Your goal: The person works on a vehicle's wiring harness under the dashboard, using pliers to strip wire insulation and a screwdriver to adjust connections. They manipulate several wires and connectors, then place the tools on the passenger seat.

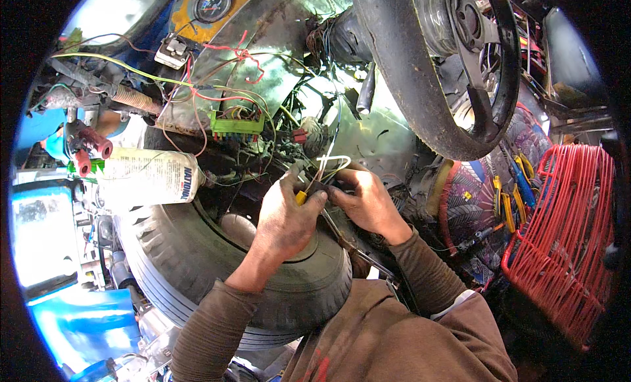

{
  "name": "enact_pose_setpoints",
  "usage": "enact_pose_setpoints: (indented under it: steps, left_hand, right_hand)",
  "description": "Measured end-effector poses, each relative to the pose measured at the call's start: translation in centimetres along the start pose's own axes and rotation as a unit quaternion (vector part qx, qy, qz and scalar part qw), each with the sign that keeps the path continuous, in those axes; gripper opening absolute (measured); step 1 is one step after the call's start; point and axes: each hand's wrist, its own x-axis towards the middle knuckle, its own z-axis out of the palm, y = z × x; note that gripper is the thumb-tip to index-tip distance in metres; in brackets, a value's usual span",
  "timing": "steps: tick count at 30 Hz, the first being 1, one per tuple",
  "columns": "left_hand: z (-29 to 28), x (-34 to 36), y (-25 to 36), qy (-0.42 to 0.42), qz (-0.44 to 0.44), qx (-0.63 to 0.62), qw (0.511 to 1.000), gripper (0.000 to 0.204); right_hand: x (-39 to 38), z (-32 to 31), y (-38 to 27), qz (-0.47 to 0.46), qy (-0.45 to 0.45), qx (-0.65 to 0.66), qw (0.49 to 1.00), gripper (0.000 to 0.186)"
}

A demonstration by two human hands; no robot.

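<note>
Both my hands are close together over the tyre, working at a bundle of thin wires. My left hand is closed, its thumb and fingers pinching the wires, and a small yellow piece sticks out under its thumb; I cannot tell what kind it is. My right hand is closed too, thumb against the fingers on the same bundle. White wires loop up above the fingertips. The exact spot where the fingers meet is partly hidden. Just beyond lie a red connector and a green fuse box with several wires running into it.
A black steering wheel hangs at the upper right. The tyre lies below my hands, with a white bottle at its left. Yellow-handled tools rest on a patterned cushion beside a red corded rack. A gauge sits at the top.
</note>
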Motion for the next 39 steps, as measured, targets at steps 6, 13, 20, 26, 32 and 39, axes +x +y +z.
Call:
enact_pose_setpoints:
  steps: [6,13,20,26,32,39]
  left_hand:
    - [-0.4,0.4,-0.1,-0.072,-0.003,-0.065,0.995,0.042]
    - [0.3,0.2,0.3,-0.003,-0.006,-0.054,0.999,0.029]
    - [1.1,0.2,-0.5,0.085,0.143,0.096,0.981,0.030]
    - [2.0,0.2,-1.3,0.061,0.113,0.185,0.974,0.038]
    - [2.7,0.1,-1.9,0.046,0.190,0.189,0.962,0.036]
    - [2.1,0.1,-0.7,0.005,0.074,0.139,0.988,0.033]
  right_hand:
    - [-0.4,-1.3,-1.7,-0.036,0.017,-0.042,0.998,0.033]
    - [-0.8,-1.8,-2.4,-0.027,0.029,-0.036,0.999,0.032]
    - [-2.4,-2.3,-4.1,0.041,0.047,0.003,0.998,0.028]
    - [-2.3,-2.7,-5.8,0.042,0.076,0.017,0.996,0.025]
    - [0.0,-2.7,-7.0,-0.030,0.096,-0.037,0.994,0.027]
    - [2.6,-3.7,-5.9,-0.013,-0.011,0.119,0.993,0.026]
